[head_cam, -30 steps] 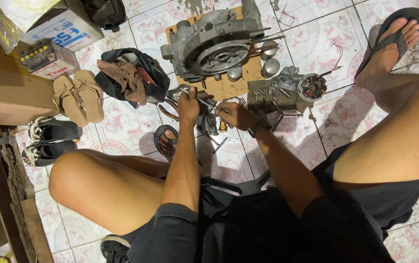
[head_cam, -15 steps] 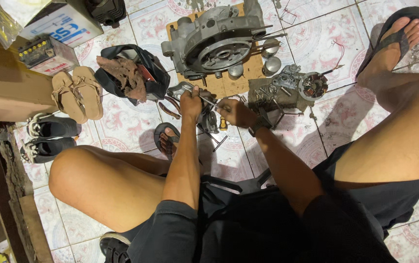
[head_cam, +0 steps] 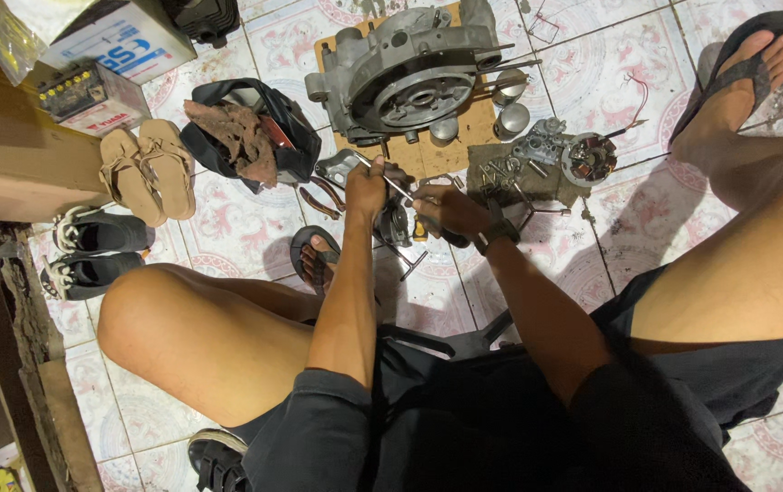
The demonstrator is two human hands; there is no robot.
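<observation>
1. Head view: a grey engine casing (head_cam: pixel 409 77) sat on a wooden board (head_cam: pixel 450 150) on patterned floor tiles (head_cam: pixel 245 228); a black bag (head_cam: pixel 255 118) with a brown rag (head_cam: pixel 236 137) lay left of it, tan sandals (head_cam: pixel 147 171) beyond.
2. A white box with blue lettering (head_cam: pixel 122 41) and a small battery (head_cam: pixel 91 96) stood upper left.
3. The left hand (head_cam: pixel 366 187) gripped a thin metal tool (head_cam: pixel 389 180); the right hand (head_cam: pixel 450 210) was closed on a small dark metal part (head_cam: pixel 398 223) between both hands, just above the floor.
</observation>
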